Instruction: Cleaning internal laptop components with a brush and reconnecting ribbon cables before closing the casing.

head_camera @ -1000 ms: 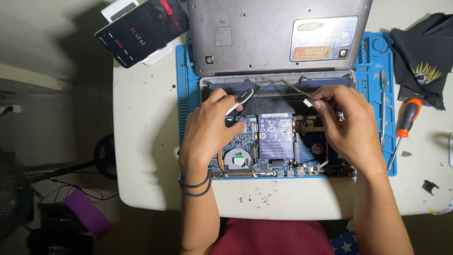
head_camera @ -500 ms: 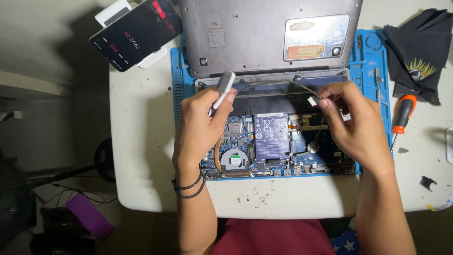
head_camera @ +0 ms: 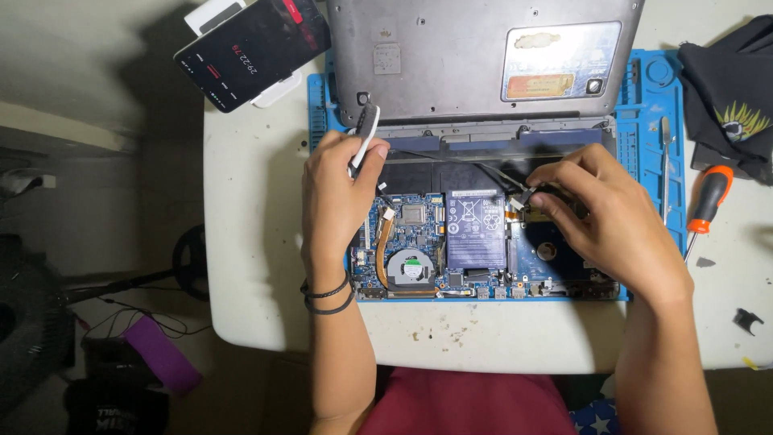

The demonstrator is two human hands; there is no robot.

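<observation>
Head view looked straight down on an opened laptop [head_camera: 483, 234] lying on a blue work mat [head_camera: 652, 97] across a pale, scuffed table [head_camera: 258, 242]. Both forearms came up from the bottom edge, bare, the left one with two dark bands at the wrist. The left hand [head_camera: 338, 201] was raised over the left side of the board, fingers curled closed around a slim white-and-grey strip-shaped part [head_camera: 366, 129], which stood nearly upright out of the fist toward the hinge; a thin dark cable [head_camera: 451, 157] ran from near it across the chassis. The right hand [head_camera: 612, 217] lay over the right side of the machine, thumb and forefinger pinched together on a small pale cable connector [head_camera: 519, 200] just beside the top right corner of the flat rectangular grey battery pack [head_camera: 475, 229]; its other fingers were loosely bent. The circuit board showed blue, with a round black fan [head_camera: 412, 267] and a copper-coloured heat pipe beside it. The grey metal bottom cover [head_camera: 475, 56] leaned above, smooth, with a worn label. A dark phone [head_camera: 254, 48] rested at the table's upper left corner, an orange-handled screwdriver [head_camera: 708, 201] to the right, and crumpled black cloth [head_camera: 725, 105] beyond it.
</observation>
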